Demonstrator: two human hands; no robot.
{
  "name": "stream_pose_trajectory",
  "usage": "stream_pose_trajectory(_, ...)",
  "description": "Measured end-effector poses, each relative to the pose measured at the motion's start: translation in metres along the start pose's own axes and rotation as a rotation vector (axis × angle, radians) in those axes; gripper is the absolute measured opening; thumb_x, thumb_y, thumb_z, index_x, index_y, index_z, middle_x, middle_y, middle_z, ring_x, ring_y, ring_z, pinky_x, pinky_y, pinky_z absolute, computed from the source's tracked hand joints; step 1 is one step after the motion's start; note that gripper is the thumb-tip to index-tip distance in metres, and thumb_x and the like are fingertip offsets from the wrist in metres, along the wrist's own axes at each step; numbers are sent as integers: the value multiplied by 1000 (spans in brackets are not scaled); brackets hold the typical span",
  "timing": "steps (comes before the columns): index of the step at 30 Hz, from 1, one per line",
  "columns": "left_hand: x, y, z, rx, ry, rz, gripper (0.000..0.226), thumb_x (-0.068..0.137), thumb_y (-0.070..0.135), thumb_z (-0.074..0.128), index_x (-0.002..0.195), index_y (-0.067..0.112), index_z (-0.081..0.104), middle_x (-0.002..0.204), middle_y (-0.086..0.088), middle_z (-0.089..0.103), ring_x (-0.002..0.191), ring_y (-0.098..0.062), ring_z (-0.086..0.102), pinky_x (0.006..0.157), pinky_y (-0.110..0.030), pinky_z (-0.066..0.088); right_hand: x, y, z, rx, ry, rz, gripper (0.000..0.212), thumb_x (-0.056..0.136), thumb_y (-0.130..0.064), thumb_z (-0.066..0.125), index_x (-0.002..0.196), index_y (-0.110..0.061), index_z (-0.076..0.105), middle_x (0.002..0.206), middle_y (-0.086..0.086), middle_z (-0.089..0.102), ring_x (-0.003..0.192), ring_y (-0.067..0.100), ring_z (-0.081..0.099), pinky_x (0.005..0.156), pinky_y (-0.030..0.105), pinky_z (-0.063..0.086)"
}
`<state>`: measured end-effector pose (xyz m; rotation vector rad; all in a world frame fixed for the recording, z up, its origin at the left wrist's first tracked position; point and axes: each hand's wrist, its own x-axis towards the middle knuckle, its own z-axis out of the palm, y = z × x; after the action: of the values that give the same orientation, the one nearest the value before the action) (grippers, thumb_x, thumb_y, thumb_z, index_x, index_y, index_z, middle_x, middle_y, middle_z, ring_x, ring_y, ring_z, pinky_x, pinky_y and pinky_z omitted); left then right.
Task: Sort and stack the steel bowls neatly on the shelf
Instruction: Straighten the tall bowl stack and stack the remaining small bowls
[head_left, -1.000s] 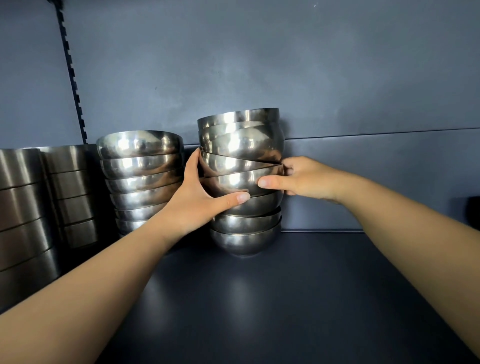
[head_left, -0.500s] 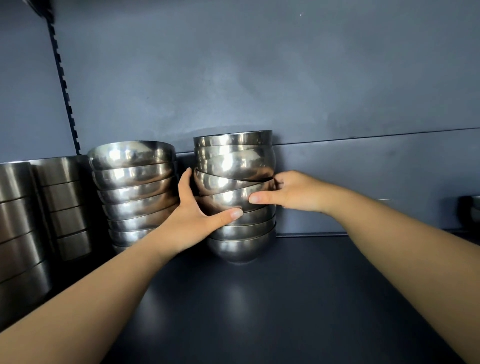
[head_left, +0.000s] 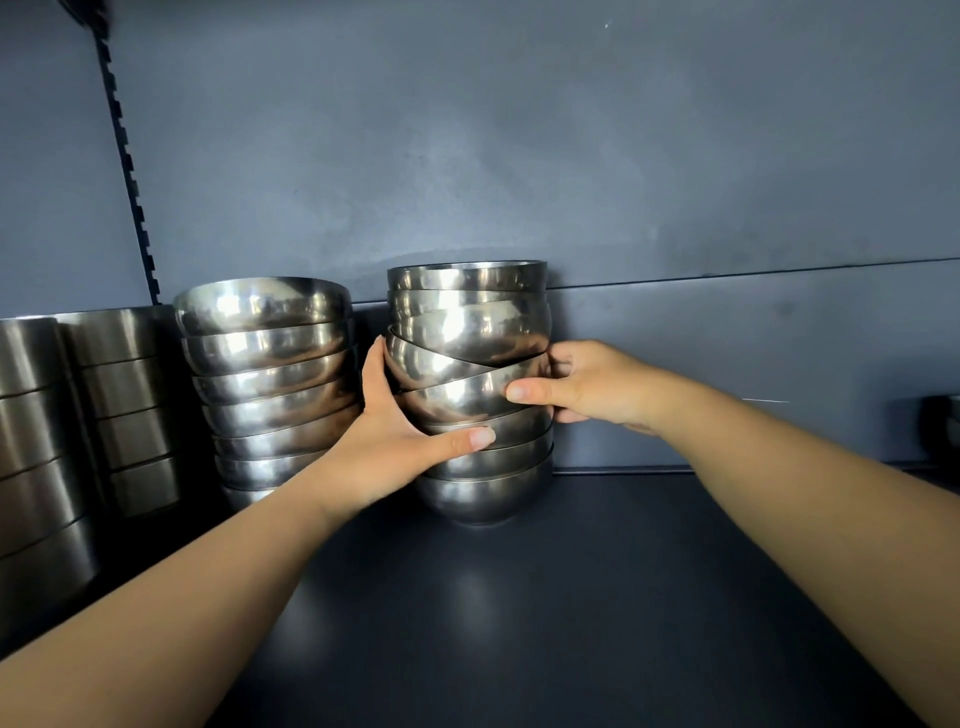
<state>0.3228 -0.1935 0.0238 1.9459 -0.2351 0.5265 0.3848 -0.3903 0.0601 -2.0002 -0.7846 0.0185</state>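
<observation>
at the far left i see two stacks of straight-sided steel containers (head_left: 36, 415), standing on the dark shelf (head_left: 571, 597) against the grey back wall (head_left: 519, 156). a notched black upright rail (head_left: 127, 171) runs up the wall above them. just right of the containers stands a neat stack of round steel bowls (head_left: 270, 374), rims level, nested one in another.

next comes my left hand (head_left: 395, 431), reaching between the two bowl stacks. its fingers go up along the left flank of the second bowl stack (head_left: 470, 389), and its thumb (head_left: 467, 441) lies across the front of a lower bowl, so the hand is wrapped around that stack's left side, pressing on it.

the second bowl stack rests on the shelf close to the back wall, beside the neat one but apart from it. it is uneven: the lower bowls sit level, while a bowl in the middle is tilted, its rim slanting down to the right, and the upper bowls lean on it.

my right hand (head_left: 587, 387) clasps the right side of this stack at mid height, thumb (head_left: 524, 389) on the front of the tilted region, fingers curled behind out of sight.

at the far right edge a small dark object (head_left: 943, 421) sits on the shelf, too blurred to tell.
</observation>
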Motion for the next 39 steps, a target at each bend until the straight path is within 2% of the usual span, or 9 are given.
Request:
stream_pose_trajectory(3,2,-1,-1,3,13,-13,147,31,53,84,147,37,-5,147,13,37,131,-7,41,112,-38,32,-1,2,3,41,10,0,17,75,-34,70,76,-25,56,87,-7,60,88,8,56,74,21,47)
stream_pose_trajectory(7,3,-4,-3,-28,-12,-32,122,33,52,86,138,34,26,123,13,59,115,-7,57,103,-37,43,0,5,6,102,3,9,17,78,-32,67,80,-24,53,95,-6,58,86,6,54,70,19,44)
stream_pose_trajectory(12,5,-5,-5,12,7,-51,112,30,54,83,128,30,33,111,9,65,105,-3,60,86,-21,47,-3,7,5,137,-14,30,14,79,-29,66,80,-25,52,88,-12,59,82,1,55,70,18,44)
stream_pose_trajectory(18,7,1,-10,-205,-78,-48,117,26,53,90,127,21,40,114,1,67,101,-8,66,90,-30,49,-5,2,0,104,-68,67,12,77,-35,68,82,-32,58,92,-20,61,92,-2,55,85,28,43)
stream_pose_trajectory(21,10,7,-11,-257,46,-4,131,31,59,86,142,18,29,137,2,52,119,-11,55,104,-36,40,-6,-8,-5,106,-116,24,21,74,-32,72,76,-51,64,83,-31,63,93,-2,57,94,32,39)
stream_pose_trajectory(25,9,16,-13,-145,24,150,80,58,47,78,129,25,49,126,8,62,117,-11,57,104,-40,42,-3,-13,-5,227,-77,-14,17,59,-35,76,74,-42,70,79,-29,68,93,-3,59,105,35,32)
stream_pose_trajectory(28,9,15,-12,-95,81,167,68,57,48,77,118,26,58,116,9,67,110,-8,61,100,-37,45,-1,-11,-4,242,-59,-42,10,70,-32,72,69,-42,71,77,-28,68,83,-9,61,93,24,39)
stream_pose_trajectory(32,10,14,-9,-61,161,211,51,60,42,76,107,30,62,107,13,70,102,-2,63,94,-28,48,1,-12,-4,278,-27,-111,14,81,-14,66,71,-24,65,62,-22,67,60,-11,61,53,2,42)
stream_pose_trajectory(39,15,16,-5,-89,225,248,48,57,49,75,100,37,60,102,23,69,100,6,62,81,-9,47,7,-21,-11,277,65,-223,12,73,-13,71,75,-22,64,70,-18,71,70,-7,64,63,6,46)
